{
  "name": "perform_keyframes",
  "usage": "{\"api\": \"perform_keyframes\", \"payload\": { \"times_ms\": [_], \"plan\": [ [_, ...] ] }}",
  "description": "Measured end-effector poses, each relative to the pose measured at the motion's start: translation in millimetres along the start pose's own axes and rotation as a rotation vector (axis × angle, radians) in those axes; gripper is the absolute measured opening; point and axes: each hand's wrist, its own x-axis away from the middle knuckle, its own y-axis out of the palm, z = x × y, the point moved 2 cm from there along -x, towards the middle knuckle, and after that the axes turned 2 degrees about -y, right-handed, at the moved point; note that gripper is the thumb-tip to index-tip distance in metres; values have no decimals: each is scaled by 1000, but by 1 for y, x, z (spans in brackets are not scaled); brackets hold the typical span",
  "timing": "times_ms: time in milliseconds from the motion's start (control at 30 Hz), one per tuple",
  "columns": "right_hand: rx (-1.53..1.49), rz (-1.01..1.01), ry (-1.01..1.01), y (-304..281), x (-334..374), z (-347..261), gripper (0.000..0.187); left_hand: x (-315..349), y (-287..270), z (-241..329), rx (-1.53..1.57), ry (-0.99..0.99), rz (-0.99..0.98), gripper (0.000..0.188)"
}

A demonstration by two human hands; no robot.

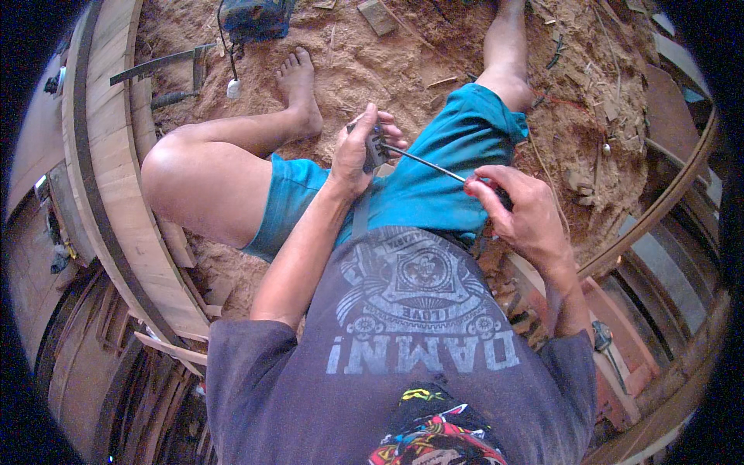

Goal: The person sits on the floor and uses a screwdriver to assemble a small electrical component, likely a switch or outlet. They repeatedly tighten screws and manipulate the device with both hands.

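Note:
My left hand (356, 151) is closed around a small dark grey, block-like part (375, 151) with pale markings, held above my lap. Its far side is hidden by my palm and fingers, so its kind does not show. In my right hand (531, 213) is a screwdriver (426, 163), its red handle between thumb and fingers. The long thin shaft slants up to the left, and its tip meets the part or lies right in front of it. Both hands are over my teal shorts (457, 139), between my spread legs.
Sawdust (349, 54) and wood scraps (377, 17) cover the ground. A dark blue object (252, 19) lies at the far left, near a corded white piece (233, 89). Curved wooden planks (124, 186) run along the left. Boards (620, 333) and a dark corded item (603, 337) lie right.

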Motion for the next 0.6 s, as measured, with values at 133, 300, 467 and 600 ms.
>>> {"api": "perform_keyframes", "payload": {
  "times_ms": [133, 300, 467, 600],
  "plan": [
    [-178, 9, 108, -2, 0, 3, 34, 3, 1, 1, -17, 6, -31, 53],
    [-520, 14, 224, 31, -7, 33, 36, 9, 18, 7, 176, -89, -96, 49],
    [-742, 144, 177, 112, -46, 29, 32, 12, 23, 1, 151, -104, -182, 53],
    [-907, 146, 155, 130, -55, 22, 36, 13, 16, -1, 59, -84, -135, 57]
  ]
}}
